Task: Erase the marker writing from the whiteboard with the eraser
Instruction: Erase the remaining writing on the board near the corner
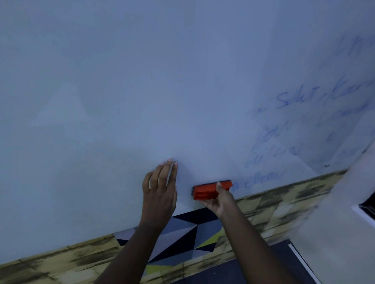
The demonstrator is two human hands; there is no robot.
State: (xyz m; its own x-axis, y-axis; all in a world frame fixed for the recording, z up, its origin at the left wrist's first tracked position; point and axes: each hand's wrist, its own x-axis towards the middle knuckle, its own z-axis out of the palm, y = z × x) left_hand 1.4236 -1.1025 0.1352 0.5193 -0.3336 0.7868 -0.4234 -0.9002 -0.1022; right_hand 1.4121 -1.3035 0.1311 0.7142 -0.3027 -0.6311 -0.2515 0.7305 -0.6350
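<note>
- Head view: the right hand (pixel 218 202) clasped the red eraser (pixel 212 190) against the lower whiteboard (pixel 136 90), just left of the blue marker writing (pixel 311 124).
- The left hand (pixel 159 191) lay open and flat on the board, holding nothing.
- The wiping step looked under way; the next stroke likely needed to go rightward over the writing.
- The eraser's long axis ran left to right, its pad facing the board.

Left hand (pixel 159 193) raised flat, fingers (pixel 169 168) extended; right hand (pixel 218 202) seemingly curled in a grip.
</note>
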